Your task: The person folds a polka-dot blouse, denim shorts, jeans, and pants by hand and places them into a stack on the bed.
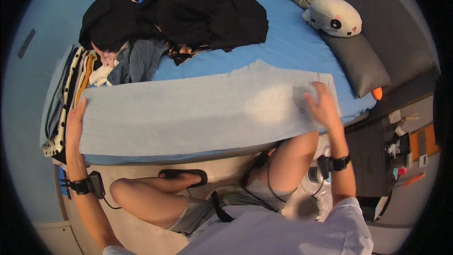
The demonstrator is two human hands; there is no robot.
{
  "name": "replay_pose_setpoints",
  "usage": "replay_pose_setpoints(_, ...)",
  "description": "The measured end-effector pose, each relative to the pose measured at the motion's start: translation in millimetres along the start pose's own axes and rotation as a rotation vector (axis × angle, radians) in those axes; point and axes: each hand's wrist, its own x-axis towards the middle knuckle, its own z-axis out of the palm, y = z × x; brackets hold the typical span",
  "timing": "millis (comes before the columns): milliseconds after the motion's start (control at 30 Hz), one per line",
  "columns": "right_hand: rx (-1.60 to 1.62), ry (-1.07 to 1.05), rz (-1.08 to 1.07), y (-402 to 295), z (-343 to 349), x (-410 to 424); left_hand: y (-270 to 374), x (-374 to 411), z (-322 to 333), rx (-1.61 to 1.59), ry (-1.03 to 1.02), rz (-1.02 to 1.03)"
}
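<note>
Light-blue denim trousers (184,117) lie flat across the near side of the bed, folded lengthwise. Their leg hems point left, and the waistband (334,94) is on the right. My left hand (75,124) is against the hem end, its thumb along the edge; the other fingers are mostly hidden, so its grip is unclear. Over the back pocket (300,97) is my right hand (322,106), fingers apart and holding nothing. Whether its fingertips touch the denim is hard to tell.
Folded clothes (67,95) stand in a row at the left, by the wall. Black garments (198,14) and dark-blue jeans (141,60) are heaped farther back. A white plush toy (334,16) and grey cushion (359,63) lie right on the blue sheet (286,24). A dark cabinet (368,159) stands at right.
</note>
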Motion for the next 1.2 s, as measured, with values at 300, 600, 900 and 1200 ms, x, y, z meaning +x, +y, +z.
replay_pose_setpoints(300, 0.165, -0.012, -0.294, -145.7, 120.5, 5.7, 216.2, -70.1, 81.3, -0.276, 0.164, 0.276)
replay_pose_setpoints(600, -0.014, -0.008, -0.225, -134.2, 145.6, -14.7, 338.0, -78.1, 189.9, -0.062, -0.211, 1.138)
replay_pose_setpoints(900, 0.067, -0.113, -0.207, -112.4, 145.5, -34.7, 434.1, -168.6, 446.0, -0.33, -0.91, 0.725)
replay_pose_setpoints(1200, 0.553, -0.169, -0.193, -93.9, 193.1, -71.5, 348.9, -128.3, 535.9, 0.02, -1.155, 0.505)
